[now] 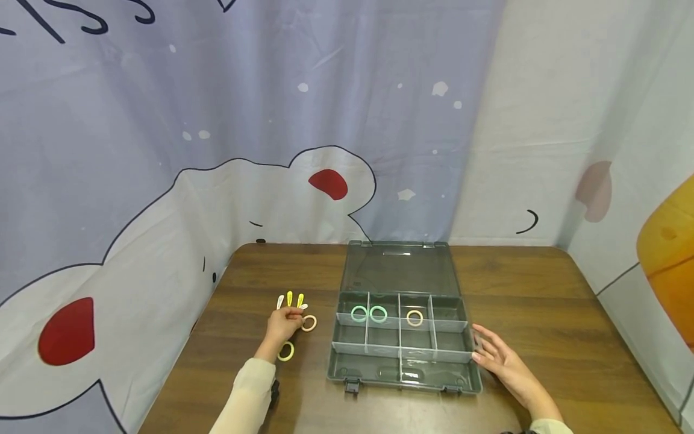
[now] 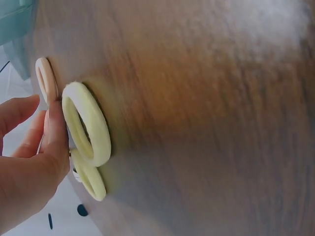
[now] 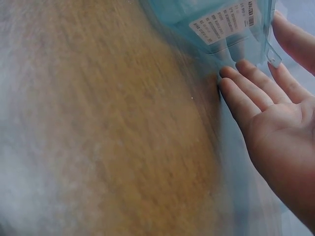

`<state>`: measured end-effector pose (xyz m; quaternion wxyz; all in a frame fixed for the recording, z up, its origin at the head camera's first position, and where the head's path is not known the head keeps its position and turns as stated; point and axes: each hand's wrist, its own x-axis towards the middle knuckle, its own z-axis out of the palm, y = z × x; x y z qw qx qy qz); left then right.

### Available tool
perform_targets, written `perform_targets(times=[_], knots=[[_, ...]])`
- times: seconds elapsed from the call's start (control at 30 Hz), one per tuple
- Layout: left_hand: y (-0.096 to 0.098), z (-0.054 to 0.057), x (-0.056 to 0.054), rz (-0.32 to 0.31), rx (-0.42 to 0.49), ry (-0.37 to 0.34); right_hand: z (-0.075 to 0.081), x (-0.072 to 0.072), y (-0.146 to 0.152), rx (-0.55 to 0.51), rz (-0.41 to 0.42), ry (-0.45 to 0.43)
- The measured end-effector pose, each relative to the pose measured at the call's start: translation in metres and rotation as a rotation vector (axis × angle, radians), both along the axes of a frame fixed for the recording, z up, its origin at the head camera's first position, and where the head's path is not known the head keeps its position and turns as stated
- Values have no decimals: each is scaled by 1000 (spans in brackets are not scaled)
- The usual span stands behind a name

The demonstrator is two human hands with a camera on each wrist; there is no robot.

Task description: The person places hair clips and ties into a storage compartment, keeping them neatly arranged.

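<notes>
My left hand reaches down beside a peach hair tie, fingertips right at its edge; in the left wrist view thumb and fingers stand apart. Two yellow hair ties lie by that hand; the head view shows one plainly. Several white and yellow hair clips lie just beyond the fingers. A grey see-through divided box stands with its lid folded back. Its back row holds two green hair ties and one peach hair tie. My right hand, fingers extended, touches the box's right side.
The brown wooden table extends on both sides of the box. A printed curtain hangs behind it and along the sides. A latch sticks out at the box's front edge. A printed label shows on the box.
</notes>
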<state>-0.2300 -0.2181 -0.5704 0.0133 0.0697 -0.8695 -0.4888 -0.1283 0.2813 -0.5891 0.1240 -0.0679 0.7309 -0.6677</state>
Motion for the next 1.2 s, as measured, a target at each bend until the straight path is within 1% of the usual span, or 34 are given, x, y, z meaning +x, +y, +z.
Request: perform_targets(times=[0.07, 0.17, 0.33, 0.47, 0.6, 0.73, 0.8, 0.87, 0.93, 1.03, 1.1, 1.2], knots=[[2, 0, 0, -5, -11, 2, 0, -1, 0, 8, 4, 7], [5, 0, 0, -9, -28, -13, 1, -2, -1, 14, -6, 2], [10, 0, 1, -26, -80, -25, 1, -2, -1, 8, -1, -1], [15, 1, 1, -50, -114, -15, 1, -2, 0, 0, 9, 12], [19, 2, 0, -63, -158, 4, 1, -2, 0, -3, -2, 4], [20, 4, -1, -68, -168, 10, 1, -2, -1, -14, -4, -5], [20, 4, 0, -70, -153, -1, 1, -2, -1, -18, 1, -13], [20, 4, -1, -69, -117, -10, 1, -2, -1, -16, -2, -15], [20, 3, -2, -66, -58, -22, 0, -1, -2, -17, -3, -17], [21, 5, -4, -53, 36, -40, -1, 0, -1, -18, -1, -13], [22, 10, -6, -55, 70, -41, -1, 1, -1, -18, 1, -11], [25, 20, -9, -54, 81, -34, -1, 0, 0, -7, -3, -1]])
